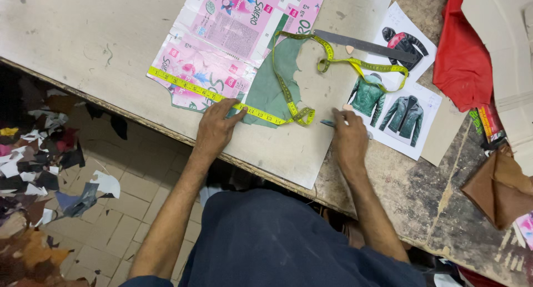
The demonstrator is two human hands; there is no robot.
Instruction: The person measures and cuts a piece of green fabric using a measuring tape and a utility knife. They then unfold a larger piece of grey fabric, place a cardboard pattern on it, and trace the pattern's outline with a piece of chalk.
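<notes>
Both hands point(216, 126) point(348, 137) press yellow tape measure point(266, 116) on board point(311, 148)

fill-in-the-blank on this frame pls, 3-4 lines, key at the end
1. The left hand presses a ____ tape measure flat on the board.
2. The tape crosses a ____ piece of leather.
3. The right hand holds a pen beside a sheet picturing ____.
4. Red cloth lies on the person's ____ side.

Missing words: yellow; green; jackets; right
</notes>
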